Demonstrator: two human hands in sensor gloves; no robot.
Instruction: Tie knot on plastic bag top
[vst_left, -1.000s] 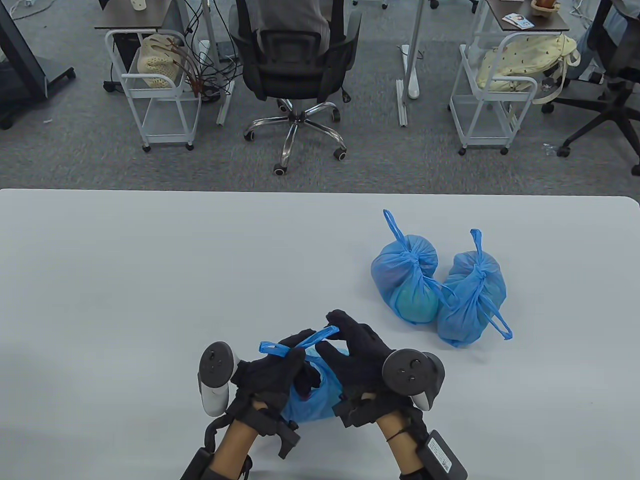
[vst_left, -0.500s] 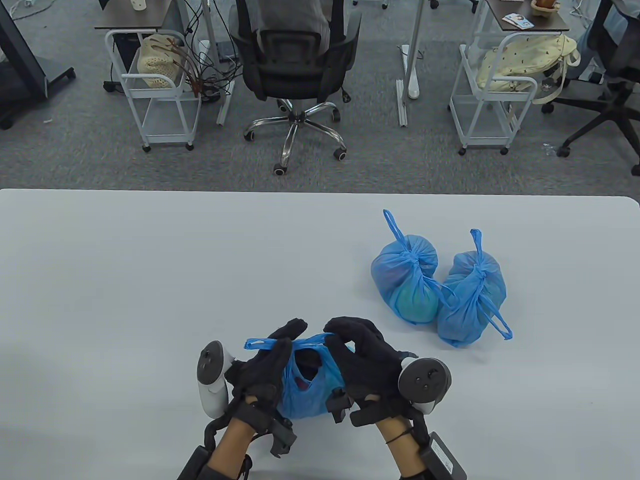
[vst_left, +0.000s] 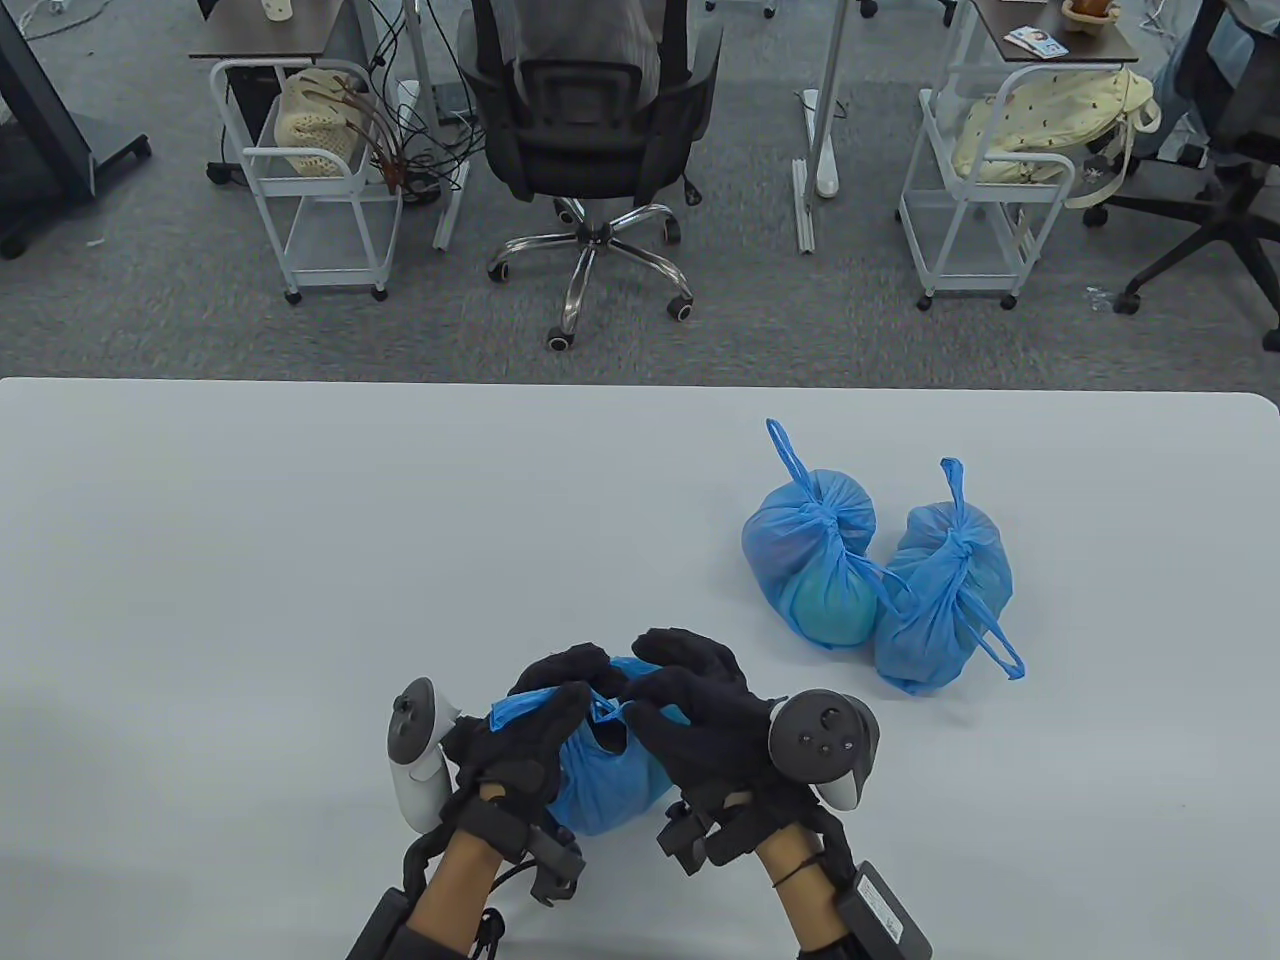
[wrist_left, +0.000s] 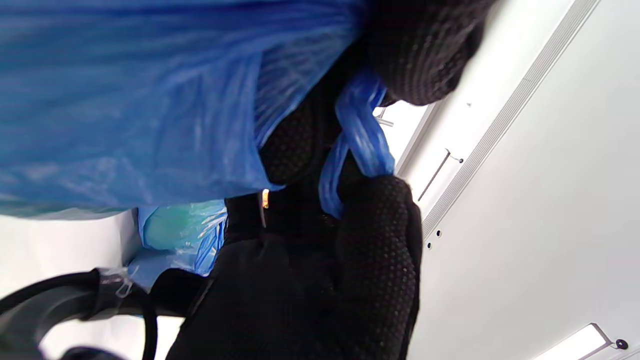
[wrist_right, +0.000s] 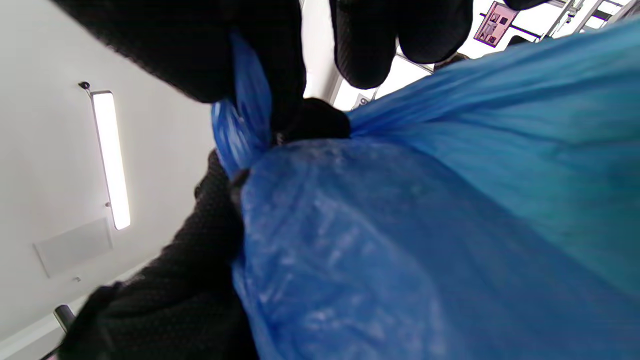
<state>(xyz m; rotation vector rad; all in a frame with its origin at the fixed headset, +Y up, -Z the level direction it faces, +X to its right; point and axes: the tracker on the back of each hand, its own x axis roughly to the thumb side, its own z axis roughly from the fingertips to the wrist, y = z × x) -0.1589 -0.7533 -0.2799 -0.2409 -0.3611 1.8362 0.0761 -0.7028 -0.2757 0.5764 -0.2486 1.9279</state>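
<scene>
1. Blue, thin, crinkled plastic film: the blue plastic bag (vst_left: 610, 785) in hand sits at the near edge of the white bench (vst_left: 300, 560), between the two wrists. Its mouth is partly gathered, with a dark opening showing below the handles; contents cannot be told.
2. Twisted blue handle strip (wrist_left: 357, 135): bunched into a ropy, ribbed cord, crossing between the fingers in the left wrist view.
3. Left hand (vst_left: 535, 735), black knit glove with dotted grip texture: fingers curled, pinching a handle strip at the bag top.
4. Right hand (vst_left: 695, 705), same glove: fingers curled over the bag mouth, pinching the other strip (wrist_right: 242, 125) just above the gathered neck.
5. Step in hand, as judged: crossing and tucking the two handles for the first wrap. To do it well, hold both strips close to the neck, keep them taut, pass one fully under the other, then pull apart evenly; thin film stretches and tears if jerked.
6. Two tied blue plastic bags (vst_left: 880, 590): rounded, knotted at the top with handle tails loose, touching each other, well apart to the right on the bench.
</scene>
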